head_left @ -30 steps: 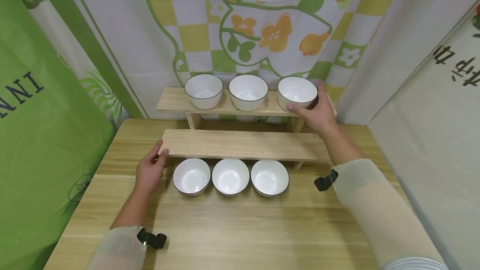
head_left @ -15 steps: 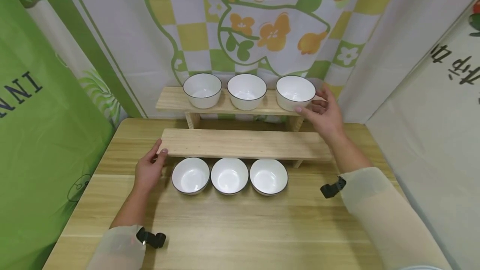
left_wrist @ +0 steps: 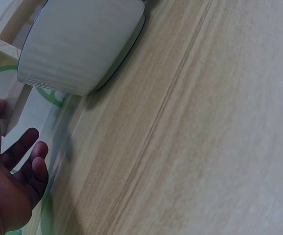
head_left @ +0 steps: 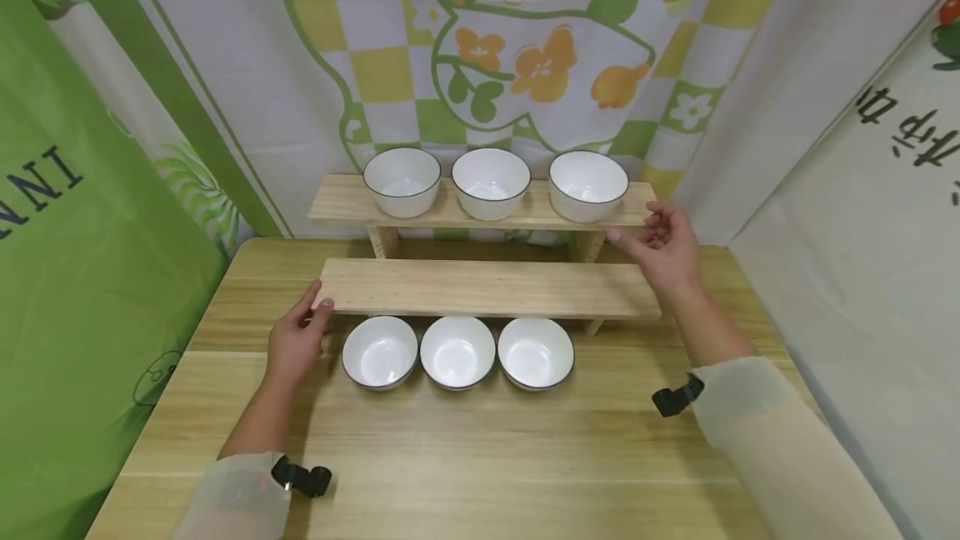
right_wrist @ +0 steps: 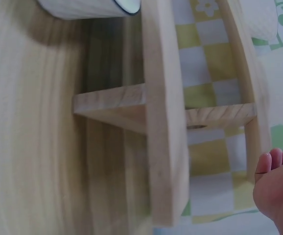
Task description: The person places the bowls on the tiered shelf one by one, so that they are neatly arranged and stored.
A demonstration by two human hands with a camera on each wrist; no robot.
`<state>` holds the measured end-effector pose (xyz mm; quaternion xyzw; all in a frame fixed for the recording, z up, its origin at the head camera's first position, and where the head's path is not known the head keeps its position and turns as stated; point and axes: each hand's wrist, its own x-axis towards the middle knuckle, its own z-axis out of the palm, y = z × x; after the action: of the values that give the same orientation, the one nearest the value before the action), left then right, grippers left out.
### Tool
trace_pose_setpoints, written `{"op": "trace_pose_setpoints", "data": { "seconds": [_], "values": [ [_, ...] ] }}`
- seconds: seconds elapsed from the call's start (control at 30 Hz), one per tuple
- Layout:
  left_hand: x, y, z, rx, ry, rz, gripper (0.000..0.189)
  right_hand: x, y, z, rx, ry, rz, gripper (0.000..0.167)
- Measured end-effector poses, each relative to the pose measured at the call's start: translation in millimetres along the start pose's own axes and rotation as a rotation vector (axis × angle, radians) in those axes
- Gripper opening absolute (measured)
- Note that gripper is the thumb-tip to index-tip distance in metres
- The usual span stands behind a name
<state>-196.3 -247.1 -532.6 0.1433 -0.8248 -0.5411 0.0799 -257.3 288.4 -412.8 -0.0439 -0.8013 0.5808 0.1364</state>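
Note:
In the head view my left hand [head_left: 296, 336] holds the left end of the lower board of a wooden shelf [head_left: 487, 287], its thumb at the front corner. My right hand [head_left: 667, 252] is at the right end of the upper board [head_left: 641, 200], fingers loosely bent, with nothing in its grasp. Just left of it stands a white dark-rimmed bowl [head_left: 588, 190], upright on that board. Two matching bowls, a middle one [head_left: 491, 187] and a left one [head_left: 402, 186], share the board. The left wrist view shows several relaxed fingers [left_wrist: 38, 152] of my left hand away from the board.
On the table [head_left: 450, 457], in front of the shelf, three more white bowls sit in a row: left [head_left: 380, 354], middle [head_left: 457, 354] and right [head_left: 536, 354]. A patterned curtain [head_left: 487, 40] hangs close behind the shelf. A green cloth [head_left: 97, 232] borders the left side.
My right hand has let go of the right upper bowl and moved right and down to the board's end. The bowl stays on the board, and my left hand keeps its place.

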Motion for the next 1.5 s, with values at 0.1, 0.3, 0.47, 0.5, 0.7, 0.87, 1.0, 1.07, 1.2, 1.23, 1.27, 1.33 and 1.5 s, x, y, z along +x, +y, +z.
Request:
{"op": "trace_pose_setpoints", "data": {
  "seconds": [0.1,0.3,0.47,0.5,0.7,0.87,1.0,1.07,1.2,1.23,1.27,1.33,1.5],
  "values": [
    [0.0,0.3,0.2,0.006,0.003,-0.002,0.056,-2.6,8.4,-3.3,-0.013,0.013,0.006,0.073],
    [0.7,-0.3,1.0,0.01,0.003,-0.01,0.056,-6.2,24.2,-10.0,-0.044,0.018,0.012,0.068],
    [0.8,-1.4,0.4,0.01,0.001,-0.002,0.057,-9.8,36.1,-16.0,-0.066,0.009,0.034,0.072],
    [0.9,-1.5,0.2,0.007,0.0,0.0,0.057,-10.0,39.1,-17.0,-0.072,0.009,0.034,0.072],
    [0.3,-0.9,0.0,0.001,0.005,0.005,0.057,-14.5,55.9,-20.1,-0.138,0.018,0.023,0.073],
    [-0.9,-0.3,0.4,0.003,0.008,0.004,0.056,-18.8,67.3,-22.1,-0.194,-0.006,0.002,0.07],
    [-1.7,1.1,1.0,0.001,0.01,0.01,0.056,-23.1,74.0,-25.7,-0.241,-0.058,0.035,0.074],
    [-1.7,1.1,1.6,-0.006,0.01,0.009,0.056,-24.9,78.2,-27.3,-0.271,-0.094,0.047,0.076],
    [-1.3,0.6,2.0,-0.017,0.005,0.006,0.057,-26.9,89.6,-29.5,-0.294,-0.18,0.045,0.078],
    [-1.3,0.4,2.1,-0.02,0.005,0.004,0.057,-27.3,92.5,-30.1,-0.302,-0.2,0.046,0.079],
    [-1.3,0.4,2.1,-0.019,0.005,0.005,0.057,-27.8,94.9,-30.3,-0.304,-0.22,0.05,0.081],
    [-1.2,0.1,2.2,-0.02,0.006,0.005,0.057,-29.2,98.7,-30.6,-0.309,-0.251,0.07,0.087],
    [-1.1,-1.0,2.1,-0.03,0.011,-0.002,0.057,-32.1,103.8,-31.0,-0.289,-0.297,0.101,0.093]
  ]
}}
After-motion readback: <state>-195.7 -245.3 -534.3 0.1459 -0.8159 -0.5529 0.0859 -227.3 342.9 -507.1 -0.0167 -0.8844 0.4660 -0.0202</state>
